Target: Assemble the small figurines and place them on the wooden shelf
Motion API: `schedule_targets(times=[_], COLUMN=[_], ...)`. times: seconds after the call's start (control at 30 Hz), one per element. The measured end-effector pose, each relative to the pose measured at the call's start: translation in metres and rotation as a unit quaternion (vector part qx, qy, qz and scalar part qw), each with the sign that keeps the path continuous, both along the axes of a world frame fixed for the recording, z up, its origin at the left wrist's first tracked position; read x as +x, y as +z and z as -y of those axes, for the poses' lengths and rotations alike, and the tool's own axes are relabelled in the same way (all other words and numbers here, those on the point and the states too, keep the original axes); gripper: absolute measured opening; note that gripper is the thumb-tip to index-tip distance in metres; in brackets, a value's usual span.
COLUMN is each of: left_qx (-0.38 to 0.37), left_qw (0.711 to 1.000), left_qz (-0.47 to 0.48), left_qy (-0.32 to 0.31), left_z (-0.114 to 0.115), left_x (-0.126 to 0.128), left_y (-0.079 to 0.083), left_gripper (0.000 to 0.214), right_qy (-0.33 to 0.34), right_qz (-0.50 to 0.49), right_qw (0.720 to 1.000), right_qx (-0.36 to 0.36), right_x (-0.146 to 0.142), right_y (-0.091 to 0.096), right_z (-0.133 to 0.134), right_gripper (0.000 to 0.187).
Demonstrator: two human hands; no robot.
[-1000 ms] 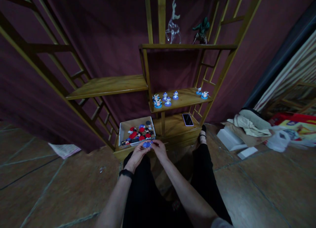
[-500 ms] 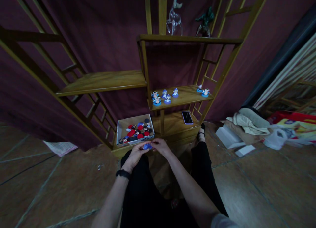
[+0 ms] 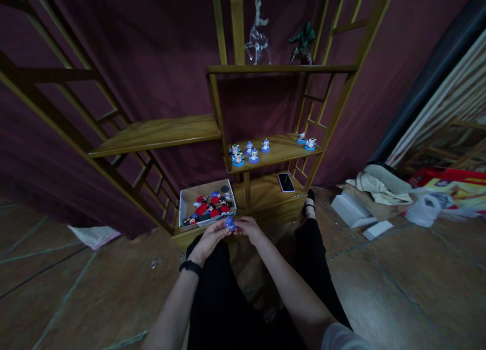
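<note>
My left hand (image 3: 210, 238) and my right hand (image 3: 247, 228) meet over my lap, both gripping a small blue figurine (image 3: 230, 222) between the fingertips. A black band is on my left wrist. Just beyond my hands a white box (image 3: 186, 202) holds several red, black and blue toy pieces. Several small figurines on blue bases (image 3: 248, 152) stand on the middle wooden shelf (image 3: 280, 150), with two more figurines (image 3: 307, 142) at its right end.
A phone (image 3: 285, 182) lies on the lowest shelf board. A glass deer (image 3: 257, 35) and a dark green figure (image 3: 301, 43) stand on the top shelf. A paper (image 3: 94, 234) lies on the floor at left. Cloth, white boxes and bags (image 3: 383, 193) lie at right.
The view has shifted slightly down and to the right. My hands stay together, and the blue figurine now stands more upright between my fingertips.
</note>
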State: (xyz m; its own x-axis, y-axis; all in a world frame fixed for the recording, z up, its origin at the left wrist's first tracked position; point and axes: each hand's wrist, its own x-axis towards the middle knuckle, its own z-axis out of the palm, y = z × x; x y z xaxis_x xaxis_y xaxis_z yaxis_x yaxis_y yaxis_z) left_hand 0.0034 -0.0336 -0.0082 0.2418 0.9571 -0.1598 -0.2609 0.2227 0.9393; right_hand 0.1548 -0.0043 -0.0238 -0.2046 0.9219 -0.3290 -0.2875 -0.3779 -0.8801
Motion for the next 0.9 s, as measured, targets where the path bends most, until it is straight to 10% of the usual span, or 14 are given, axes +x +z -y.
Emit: schedule_targets(times=[0.9], left_qx=[-0.062], left_qw=[0.995], left_qz=[0.057], left_qy=[0.044], left_z=[-0.007], left_x=[-0.009], left_y=[-0.006], left_gripper=[0.027], right_qy=[-0.026], right_qz=[-0.048], right_qw=[0.998], right_qx=[0.017], right_x=[-0.006], right_y=[0.015], right_z=[0.011], right_gripper=[0.029])
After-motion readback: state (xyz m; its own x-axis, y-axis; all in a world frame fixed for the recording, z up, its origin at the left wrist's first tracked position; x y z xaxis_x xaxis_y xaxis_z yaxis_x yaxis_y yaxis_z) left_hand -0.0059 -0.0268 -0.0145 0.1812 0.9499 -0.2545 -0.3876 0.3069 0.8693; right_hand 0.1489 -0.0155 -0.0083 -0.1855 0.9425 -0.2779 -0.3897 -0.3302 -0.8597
